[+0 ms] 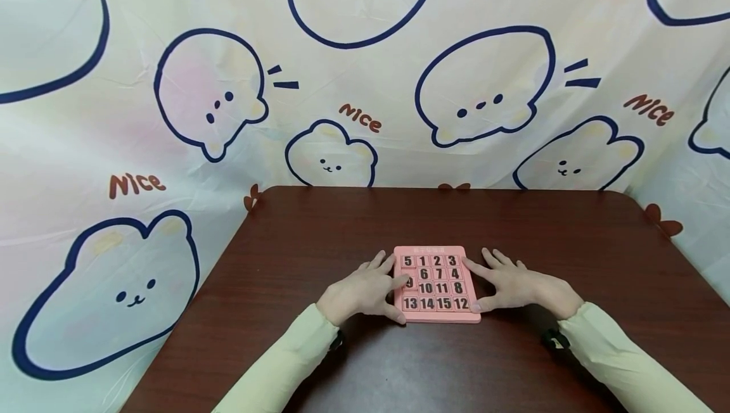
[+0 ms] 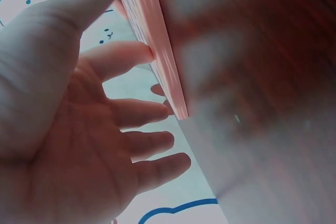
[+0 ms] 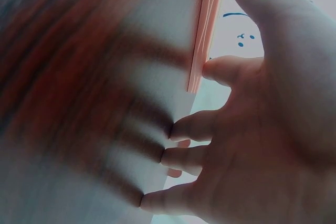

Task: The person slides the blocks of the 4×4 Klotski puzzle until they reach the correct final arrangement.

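Observation:
A pink sliding number puzzle (image 1: 441,316) lies flat on the table, its numbered tiles facing up. At the left of its second row is a gap, just above the 9 tile. My left hand (image 1: 365,291) has its index fingertip on the 9 tile, with the thumb at the lower left corner. My right hand (image 1: 507,283) is spread along the opposite side, index fingertip at the upper right edge and thumb by the lower right corner. In the right wrist view, the other fingertips (image 3: 152,201) rest on the table beside the puzzle.
The dark brown wooden table (image 1: 342,223) reaches back to a pale cloth backdrop (image 1: 353,83) printed with cartoon bears. Light sleeves (image 1: 285,362) cover both forearms, with a dark band (image 1: 554,339) at the right wrist.

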The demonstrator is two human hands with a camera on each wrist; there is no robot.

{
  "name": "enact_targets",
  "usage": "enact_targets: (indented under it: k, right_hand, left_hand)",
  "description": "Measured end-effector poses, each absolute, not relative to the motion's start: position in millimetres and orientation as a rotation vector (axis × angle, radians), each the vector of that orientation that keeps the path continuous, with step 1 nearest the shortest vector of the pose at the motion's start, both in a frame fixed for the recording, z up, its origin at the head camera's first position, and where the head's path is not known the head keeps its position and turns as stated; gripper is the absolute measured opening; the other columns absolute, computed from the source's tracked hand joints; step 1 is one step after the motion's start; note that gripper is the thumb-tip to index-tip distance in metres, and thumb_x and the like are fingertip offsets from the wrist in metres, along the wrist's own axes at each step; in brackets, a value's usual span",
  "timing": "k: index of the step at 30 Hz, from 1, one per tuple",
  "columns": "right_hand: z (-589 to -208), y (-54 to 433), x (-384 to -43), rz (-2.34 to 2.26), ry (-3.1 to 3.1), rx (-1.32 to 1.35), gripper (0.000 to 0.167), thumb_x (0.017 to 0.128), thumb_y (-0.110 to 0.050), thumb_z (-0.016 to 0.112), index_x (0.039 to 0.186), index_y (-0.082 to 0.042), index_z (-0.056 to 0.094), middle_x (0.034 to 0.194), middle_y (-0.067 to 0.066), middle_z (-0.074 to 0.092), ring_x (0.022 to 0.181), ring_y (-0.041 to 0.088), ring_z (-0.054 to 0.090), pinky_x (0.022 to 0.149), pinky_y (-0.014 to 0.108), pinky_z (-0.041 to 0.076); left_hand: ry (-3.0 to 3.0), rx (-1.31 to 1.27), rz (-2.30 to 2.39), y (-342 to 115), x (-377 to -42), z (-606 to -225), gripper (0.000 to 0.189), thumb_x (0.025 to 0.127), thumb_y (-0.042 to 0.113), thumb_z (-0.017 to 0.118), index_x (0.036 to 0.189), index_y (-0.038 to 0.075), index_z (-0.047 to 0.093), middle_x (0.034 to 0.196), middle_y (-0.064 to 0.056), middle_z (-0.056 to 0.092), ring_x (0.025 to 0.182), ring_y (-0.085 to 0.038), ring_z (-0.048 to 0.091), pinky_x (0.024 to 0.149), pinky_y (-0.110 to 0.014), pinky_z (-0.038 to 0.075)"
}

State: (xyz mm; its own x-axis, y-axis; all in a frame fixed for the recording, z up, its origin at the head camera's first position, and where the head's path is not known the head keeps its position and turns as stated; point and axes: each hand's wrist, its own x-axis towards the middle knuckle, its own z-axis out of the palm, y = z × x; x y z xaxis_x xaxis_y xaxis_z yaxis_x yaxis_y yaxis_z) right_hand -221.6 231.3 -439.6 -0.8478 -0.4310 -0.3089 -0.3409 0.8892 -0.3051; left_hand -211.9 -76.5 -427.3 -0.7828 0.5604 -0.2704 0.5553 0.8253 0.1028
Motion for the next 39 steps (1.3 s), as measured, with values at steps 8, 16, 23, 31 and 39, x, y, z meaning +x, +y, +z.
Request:
enact_targets:
  k: [8, 16, 23, 31, 39]
  right_hand:
    - [-440.7, 232.9, -222.7, -0.337, 2.685, -0.577, 0.104, 0.077, -0.073, 0.064, 0.157, -0.019, 0.025, 0.158, 0.036, 0.014, 0.145, 0.057, 0.011, 0.102, 0.081, 0.016]
    - [-442.1, 234.0, -223.4, -0.349, 2.677, -0.555, 0.104, 0.076, -0.074, 0.064, 0.157, -0.021, 0.025, 0.159, 0.033, 0.013, 0.146, 0.056, 0.009, 0.104, 0.080, 0.014]
    - [-443.4, 234.4, -224.2, -0.338, 2.687, -0.555, 0.104, 0.076, -0.074, 0.063, 0.157, -0.021, 0.025, 0.159, 0.034, 0.014, 0.146, 0.056, 0.009, 0.103, 0.080, 0.014]
    - [-441.4, 233.4, -223.5, -0.347, 2.675, -0.547, 0.104, 0.076, -0.074, 0.063, 0.157, -0.021, 0.024, 0.159, 0.033, 0.013, 0.146, 0.055, 0.008, 0.104, 0.080, 0.013]
    - [-441.2, 233.7, -223.5, -0.343, 2.673, -0.547, 0.104, 0.076, -0.074, 0.063, 0.157, -0.022, 0.024, 0.159, 0.033, 0.013, 0.146, 0.055, 0.008, 0.104, 0.080, 0.013]
  left_hand:
    - [2.771, 1.004, -0.051, -74.8, -205.5, -423.8, 0.067, 0.078, 0.060, 0.071, 0.138, 0.034, 0.057, 0.160, -0.013, 0.032, 0.151, -0.039, 0.020, 0.115, -0.051, 0.034]
    - [2.756, 0.958, 0.078, -75.8, -214.2, -420.6, 0.076, 0.079, 0.058, 0.074, 0.145, 0.031, 0.048, 0.160, -0.010, 0.031, 0.151, -0.036, 0.019, 0.117, -0.053, 0.030]
    - [2.703, 0.799, 0.132, -75.3, -226.8, -416.8, 0.113, 0.069, 0.069, 0.075, 0.158, 0.029, 0.018, 0.166, -0.012, 0.010, 0.154, -0.032, 0.007, 0.121, -0.052, 0.022]
    - [2.659, 0.721, 0.105, -73.0, -238.8, -418.4, 0.124, 0.063, 0.072, 0.077, 0.159, 0.031, 0.011, 0.167, -0.008, 0.004, 0.155, -0.029, 0.002, 0.122, -0.051, 0.018]
    - [2.642, 0.685, 0.037, -71.9, -242.4, -424.7, 0.123, 0.061, 0.076, 0.075, 0.158, 0.026, 0.018, 0.167, -0.009, 0.006, 0.155, -0.028, 0.005, 0.122, -0.048, 0.021]
